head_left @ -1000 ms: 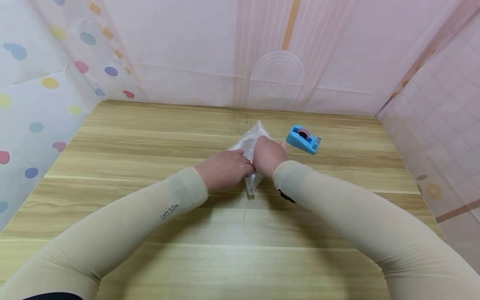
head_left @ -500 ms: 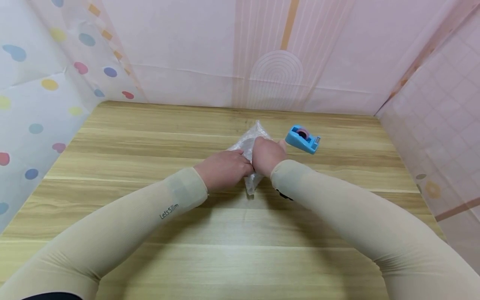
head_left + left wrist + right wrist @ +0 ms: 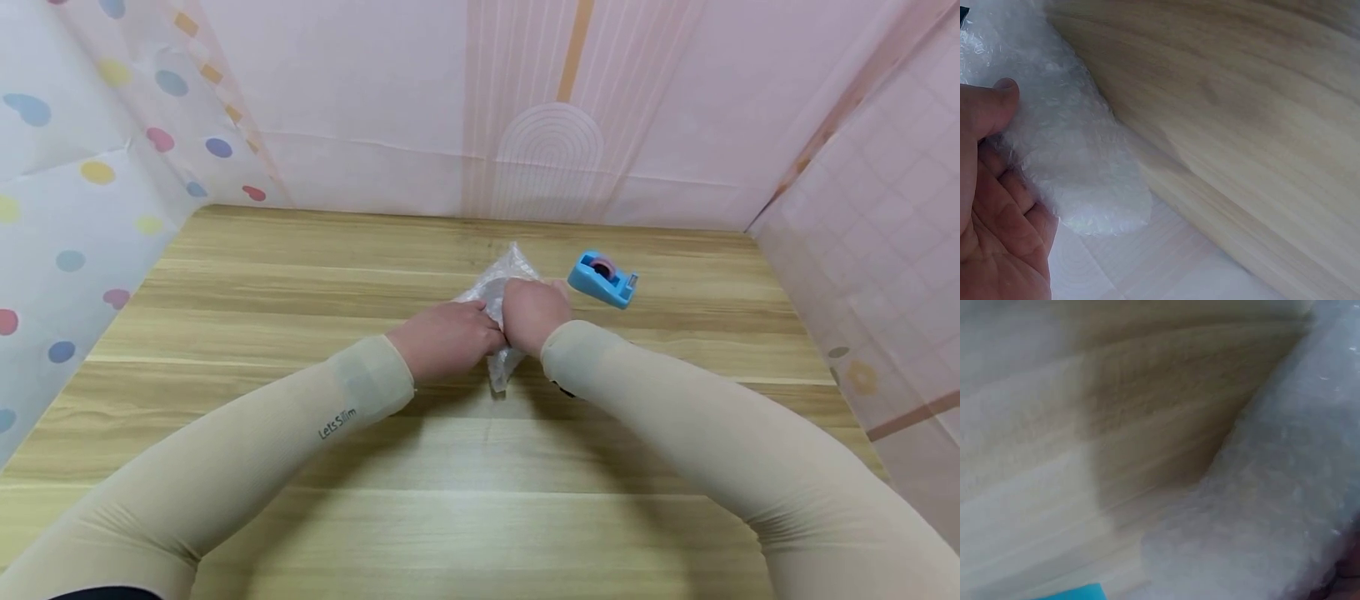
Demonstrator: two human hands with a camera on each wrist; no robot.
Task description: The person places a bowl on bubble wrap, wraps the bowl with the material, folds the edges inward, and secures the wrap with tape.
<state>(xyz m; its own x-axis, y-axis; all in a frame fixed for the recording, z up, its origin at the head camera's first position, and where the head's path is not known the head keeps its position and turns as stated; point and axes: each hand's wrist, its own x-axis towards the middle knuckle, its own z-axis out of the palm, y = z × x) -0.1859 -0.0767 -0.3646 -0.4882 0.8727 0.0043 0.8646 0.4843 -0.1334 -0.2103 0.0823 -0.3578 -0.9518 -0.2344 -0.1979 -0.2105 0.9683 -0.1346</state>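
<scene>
A crumpled piece of clear bubble wrap (image 3: pixel 512 262) lies bunched at mid-table, one corner pointing to the back wall and a narrow end toward me. My left hand (image 3: pixel 450 337) grips its left side. In the left wrist view the thumb (image 3: pixel 997 106) lies over the bubble wrap (image 3: pixel 1085 156) with the fingers curled beneath. On the right side my right hand (image 3: pixel 536 315) holds it with curled fingers, knuckles up, close against the left fingertips. The right wrist view shows mostly bubble wrap (image 3: pixel 1272 512); the right fingers are nearly all hidden there.
A blue tape dispenser (image 3: pixel 602 282) with a pinkish roll stands just beyond the right hand; its blue edge (image 3: pixel 1079 592) enters the right wrist view. The wood-grain table (image 3: pixel 480 517) is bounded by patterned sheeting (image 3: pixel 360 108) at the back and sides.
The right hand has shifted slightly toward me on the bubble wrap. The left hand keeps its hold, and the whole head view has drifted a little.
</scene>
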